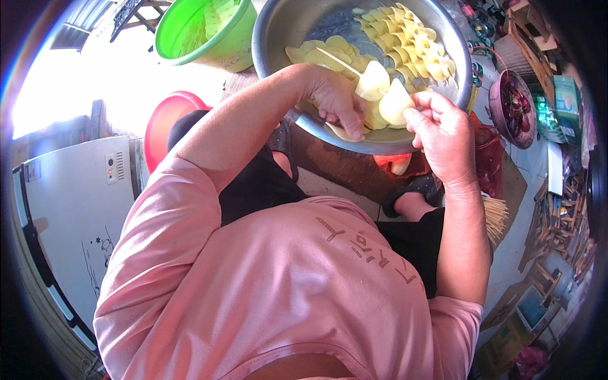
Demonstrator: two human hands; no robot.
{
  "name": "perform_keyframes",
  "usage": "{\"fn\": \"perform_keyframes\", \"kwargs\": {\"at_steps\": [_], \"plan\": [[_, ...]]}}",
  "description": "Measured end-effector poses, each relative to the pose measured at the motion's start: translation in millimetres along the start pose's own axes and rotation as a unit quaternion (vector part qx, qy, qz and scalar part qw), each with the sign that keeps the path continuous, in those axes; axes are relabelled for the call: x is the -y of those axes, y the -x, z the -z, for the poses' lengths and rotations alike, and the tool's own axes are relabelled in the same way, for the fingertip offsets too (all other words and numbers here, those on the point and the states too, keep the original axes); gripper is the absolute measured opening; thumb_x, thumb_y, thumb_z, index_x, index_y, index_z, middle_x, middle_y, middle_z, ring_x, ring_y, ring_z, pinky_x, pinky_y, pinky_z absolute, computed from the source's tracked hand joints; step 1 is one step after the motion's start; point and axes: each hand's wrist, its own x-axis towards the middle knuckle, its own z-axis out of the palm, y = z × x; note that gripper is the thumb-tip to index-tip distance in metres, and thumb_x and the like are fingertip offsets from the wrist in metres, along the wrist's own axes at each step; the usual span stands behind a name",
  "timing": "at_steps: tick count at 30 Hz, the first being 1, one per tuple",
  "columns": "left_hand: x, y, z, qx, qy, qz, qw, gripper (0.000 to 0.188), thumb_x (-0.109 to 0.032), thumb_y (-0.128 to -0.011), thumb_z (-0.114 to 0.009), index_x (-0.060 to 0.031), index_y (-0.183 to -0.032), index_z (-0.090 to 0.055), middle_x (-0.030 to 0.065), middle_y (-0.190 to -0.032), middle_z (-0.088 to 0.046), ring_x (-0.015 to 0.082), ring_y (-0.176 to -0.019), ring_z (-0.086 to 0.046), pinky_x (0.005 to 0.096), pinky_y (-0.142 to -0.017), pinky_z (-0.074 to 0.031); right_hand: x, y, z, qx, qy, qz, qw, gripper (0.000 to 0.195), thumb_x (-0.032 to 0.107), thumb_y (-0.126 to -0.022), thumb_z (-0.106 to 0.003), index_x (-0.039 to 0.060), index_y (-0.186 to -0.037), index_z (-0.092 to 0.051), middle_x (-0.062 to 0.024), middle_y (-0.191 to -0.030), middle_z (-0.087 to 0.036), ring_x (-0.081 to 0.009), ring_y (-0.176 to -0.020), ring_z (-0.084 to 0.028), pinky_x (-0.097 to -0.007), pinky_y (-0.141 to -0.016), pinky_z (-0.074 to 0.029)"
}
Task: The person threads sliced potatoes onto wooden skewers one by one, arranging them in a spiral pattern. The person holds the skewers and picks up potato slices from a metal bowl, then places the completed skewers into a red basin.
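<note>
A metal basin (262, 47) holds loose pale yellow slices (335, 45), apparently potato, and several wooden skewers threaded with curled slices (403, 42). Above its near rim, my right hand (439, 130) pinches the near end of a wooden skewer (339, 62), or the slice there; the fingers hide which. Two slices (396, 103) are threaded on this skewer, whose bare end points up and left. My left hand (339, 102) is bent down over the basin's near rim, a thin slice (343, 132) at its fingertips. The skewer passes just beyond that hand.
A green tub (213, 52) with pale pieces stands beyond the basin at left, a red basin (166, 123) beside my leg. On the right are a bundle of skewers (495, 218), a bucket with dark red contents (513, 111) and scattered wood pieces (565, 228). A white appliance (80, 204) stands left.
</note>
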Motion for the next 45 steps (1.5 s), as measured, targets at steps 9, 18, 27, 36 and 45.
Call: {"fn": "perform_keyframes", "kwargs": {"at_steps": [9, 18, 27, 36, 45], "plan": [[-5, 2, -1, -0.009, -0.071, -0.014, 0.997, 0.047, -0.017, -0.064, -0.085, -0.0102, -0.104, -0.06, -0.0004, -0.094, -0.061, 0.0134, -0.089, -0.056, 0.0285, -0.08, -0.044, 0, 0, 1, -0.002, -0.008, -0.01, 1.0, 0.015, 0.011, -0.084, -0.065, 0.0008, -0.096, -0.064, -0.0009, -0.066, -0.063, -0.0052, -0.052, -0.054, -0.0214, -0.048, -0.046], [-11, 9, 0, -0.076, -0.11, -0.08, 0.988, 0.037, -0.018, -0.064, -0.082, -0.0091, -0.095, -0.064, 0.0001, -0.083, -0.063, 0.0132, -0.08, -0.057, 0.0277, -0.077, -0.046, 3, 0, 2, 0.006, 0.006, -0.019, 1.0, 0.017, 0.011, -0.085, -0.064, 0.001, -0.098, -0.064, -0.0018, -0.068, -0.064, -0.006, -0.053, -0.056, -0.0219, -0.049, -0.047], [-2, 13, 44, -0.472, 0.287, -0.151, 0.82, 0.022, -0.01, -0.082, -0.066, -0.0032, -0.103, -0.065, 0.0076, -0.097, -0.066, 0.0134, -0.074, -0.063, 0.0232, -0.057, -0.054, 2, 0, 2, -0.006, -0.005, -0.012, 1.0, 0.017, 0.011, -0.086, -0.064, 0.0011, -0.1, -0.063, -0.0029, -0.069, -0.065, -0.0062, -0.053, -0.056, -0.0224, -0.049, -0.047], [-28, 42, 46, -0.468, 0.529, -0.33, 0.627, 0.017, -0.007, -0.083, -0.056, -0.0022, -0.099, -0.059, 0.0079, -0.085, -0.06, 0.0197, -0.074, -0.06, 0.0322, -0.06, -0.051, 5, -1, 2, 0.033, 0.013, -0.028, 0.999, 0.013, 0.012, -0.086, -0.062, 0.001, -0.094, -0.062, -0.0028, -0.067, -0.065, -0.0065, -0.053, -0.056, -0.0225, -0.049, -0.046], [-22, 49, 55, -0.539, 0.518, -0.313, 0.586, 0.019, -0.01, -0.082, -0.059, -0.0038, -0.1, -0.061, 0.0071, -0.084, -0.059, 0.0182, -0.071, -0.058, 0.0293, -0.055, -0.046, 6, 0, -2, 0.04, 0.014, -0.029, 0.999, 0.012, 0.012, -0.085, -0.062, 0.0006, -0.09, -0.062, -0.0022, -0.064, -0.063, -0.0065, -0.052, -0.055, -0.0234, -0.048, -0.045]]}}
